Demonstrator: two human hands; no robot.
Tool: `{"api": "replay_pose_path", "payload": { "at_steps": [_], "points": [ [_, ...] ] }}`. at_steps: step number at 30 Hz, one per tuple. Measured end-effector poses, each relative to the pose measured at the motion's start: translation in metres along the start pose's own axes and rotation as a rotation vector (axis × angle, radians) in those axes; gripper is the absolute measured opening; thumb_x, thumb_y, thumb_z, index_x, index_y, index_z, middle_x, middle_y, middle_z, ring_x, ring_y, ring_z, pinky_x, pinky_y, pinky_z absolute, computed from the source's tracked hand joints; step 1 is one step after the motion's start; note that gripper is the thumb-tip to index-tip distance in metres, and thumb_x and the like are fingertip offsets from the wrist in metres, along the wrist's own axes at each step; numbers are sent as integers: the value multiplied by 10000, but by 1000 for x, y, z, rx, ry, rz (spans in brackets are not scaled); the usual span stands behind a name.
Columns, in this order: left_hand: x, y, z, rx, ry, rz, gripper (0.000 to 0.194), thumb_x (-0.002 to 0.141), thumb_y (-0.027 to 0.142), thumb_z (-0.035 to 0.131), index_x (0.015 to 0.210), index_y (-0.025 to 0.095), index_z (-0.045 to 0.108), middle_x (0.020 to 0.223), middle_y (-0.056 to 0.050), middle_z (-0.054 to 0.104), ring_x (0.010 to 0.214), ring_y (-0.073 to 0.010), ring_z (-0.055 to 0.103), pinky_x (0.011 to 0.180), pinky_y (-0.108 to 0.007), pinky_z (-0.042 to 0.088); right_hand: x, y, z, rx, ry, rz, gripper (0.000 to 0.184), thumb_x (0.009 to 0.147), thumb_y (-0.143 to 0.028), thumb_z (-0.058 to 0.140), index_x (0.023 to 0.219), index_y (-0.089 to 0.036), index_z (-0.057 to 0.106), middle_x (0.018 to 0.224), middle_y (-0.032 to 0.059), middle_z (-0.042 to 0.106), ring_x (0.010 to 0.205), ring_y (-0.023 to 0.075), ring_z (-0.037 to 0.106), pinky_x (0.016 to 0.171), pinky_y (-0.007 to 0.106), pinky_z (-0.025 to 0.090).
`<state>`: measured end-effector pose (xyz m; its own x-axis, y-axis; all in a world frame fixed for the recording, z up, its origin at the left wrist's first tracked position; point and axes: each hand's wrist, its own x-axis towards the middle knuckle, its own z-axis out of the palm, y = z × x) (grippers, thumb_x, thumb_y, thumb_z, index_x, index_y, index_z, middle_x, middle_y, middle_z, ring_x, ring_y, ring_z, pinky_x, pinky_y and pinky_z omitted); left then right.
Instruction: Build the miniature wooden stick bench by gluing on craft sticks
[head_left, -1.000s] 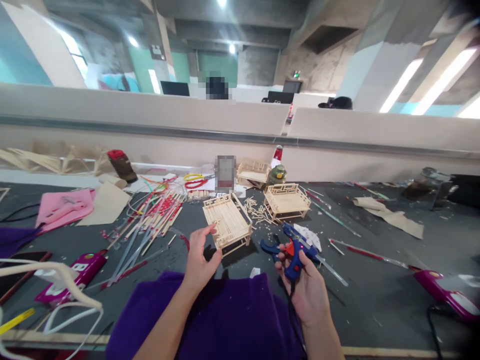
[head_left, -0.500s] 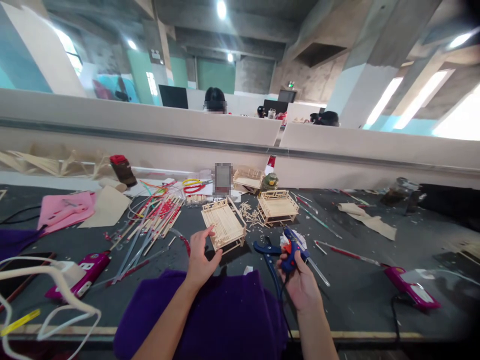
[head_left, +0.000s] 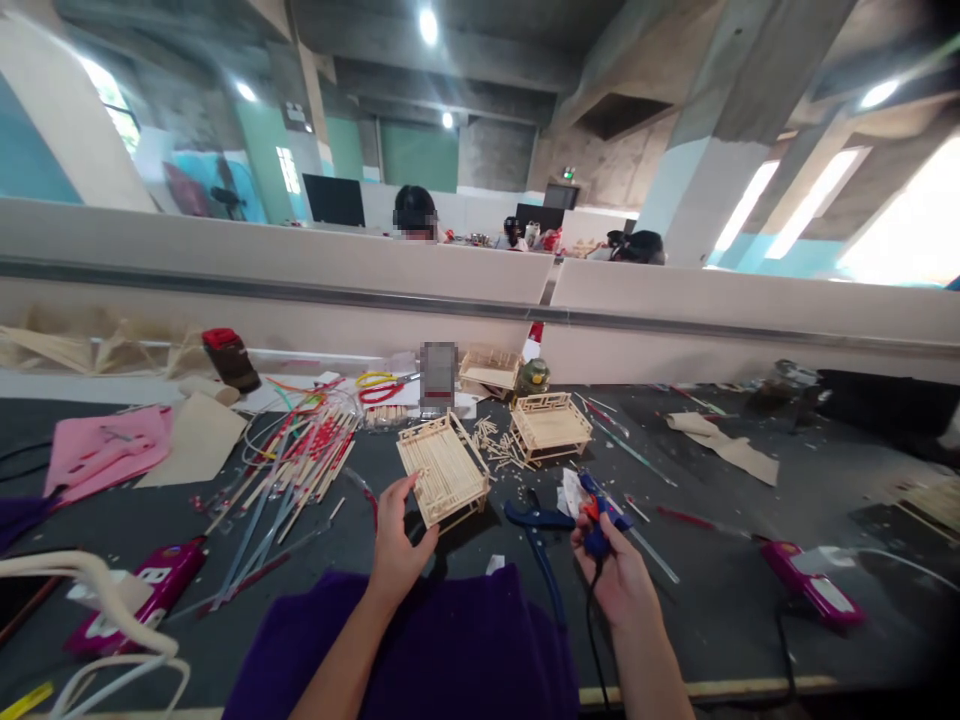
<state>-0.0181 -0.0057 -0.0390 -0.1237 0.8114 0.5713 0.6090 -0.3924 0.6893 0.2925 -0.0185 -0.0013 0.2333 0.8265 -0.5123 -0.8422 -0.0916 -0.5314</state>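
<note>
My left hand grips the near left corner of a miniature bed made of thin wooden sticks, thumb at the front edge and fingers on its left side. My right hand is closed around a blue glue gun with an orange trigger. A clear glue stick pokes out of the gun's back, and a crumpled white tissue lies by its nozzle. Between my hands rests a blue-handled cutter. A second miniature bed stands behind, beside a pile of short stick pieces.
Red-tipped sticks and clear glue sticks lie to the left, with scissors behind them. A third wooden model and a green jar stand near the partition. Purple power strips sit at both sides.
The view has shifted slightly. My right hand has moved a little to the right with the glue gun and turned it. My left hand stays at the bed's corner.
</note>
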Motion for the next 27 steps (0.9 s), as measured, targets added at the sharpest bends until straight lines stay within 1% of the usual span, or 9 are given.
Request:
{"api": "replay_pose_path", "payload": {
  "at_steps": [4, 7, 10, 14, 17, 20, 23, 25, 27],
  "points": [
    [1, 2, 0, -25, 2, -16, 648, 783, 193, 621, 1391, 225, 399, 1322, -123, 463, 1246, -288, 457, 1049, -502, 431, 10, 2, -1, -50, -5, 17, 79, 858, -175, 635, 879, -137, 700, 723, 37, 717, 615, 115, 659, 575, 205, 593],
    [1, 4, 0, -43, 17, -29, 637, 786, 194, 618, 1385, 225, 401, 1315, -123, 465, 1239, -284, 464, 1036, -495, 449, 15, 5, 0, -59, 0, 20, 75, 843, -174, 650, 896, -147, 696, 727, 26, 711, 611, 110, 650, 575, 200, 588],
    [1, 5, 0, -49, 27, -39, 614, 797, 196, 609, 1376, 226, 409, 1303, -123, 468, 1245, -286, 465, 1026, -497, 460, 18, 7, 0, -73, 9, 21, 112, 813, -162, 676, 924, -161, 694, 732, 18, 710, 607, 111, 647, 581, 205, 583],
    [2, 3, 0, -89, 32, -61, 604, 799, 192, 605, 1371, 229, 414, 1306, -123, 458, 1243, -278, 481, 1027, -492, 473, 20, 10, -4, -85, -11, -25, 165, 775, -160, 711, 940, -167, 697, 775, 17, 718, 643, 117, 659, 604, 217, 587],
    [3, 0, 1, -156, 57, -113, 575, 805, 207, 606, 1352, 227, 432, 1316, -126, 444, 1252, -273, 492, 1023, -472, 491, 19, 11, -4, -96, -35, -37, 179, 750, -160, 735, 926, -170, 705, 786, 15, 720, 648, 119, 660, 600, 219, 589],
    [4, -6, 1, -258, 122, -199, 541, 810, 233, 607, 1328, 223, 451, 1311, -129, 454, 1252, -266, 515, 1004, -439, 514, 17, 12, 0, -120, -29, -37, 149, 725, -156, 758, 865, -163, 707, 753, 11, 715, 627, 118, 657, 591, 220, 592],
    [5, -13, 1, -353, 184, -281, 548, 808, 251, 620, 1327, 219, 446, 1310, -132, 483, 1244, -255, 535, 1013, -422, 508, 14, 14, 3, -141, -32, -54, 175, 709, -130, 768, 873, -160, 716, 767, 10, 723, 631, 117, 665, 590, 214, 595],
    [4, -15, 1, -373, 193, -307, 557, 803, 259, 631, 1327, 217, 448, 1308, -132, 499, 1237, -253, 542, 1013, -417, 506, 13, 14, 4, -144, -37, -57, 161, 720, -123, 760, 873, -152, 719, 759, 14, 725, 634, 115, 669, 592, 208, 596],
    [4, -16, 1, -350, 182, -302, 555, 800, 251, 623, 1327, 216, 453, 1306, -129, 501, 1240, -255, 536, 1000, -409, 512, 11, 15, 3, -140, -33, -56, 125, 740, -121, 746, 860, -144, 717, 738, 17, 725, 634, 113, 670, 599, 205, 598]
  ]
}}
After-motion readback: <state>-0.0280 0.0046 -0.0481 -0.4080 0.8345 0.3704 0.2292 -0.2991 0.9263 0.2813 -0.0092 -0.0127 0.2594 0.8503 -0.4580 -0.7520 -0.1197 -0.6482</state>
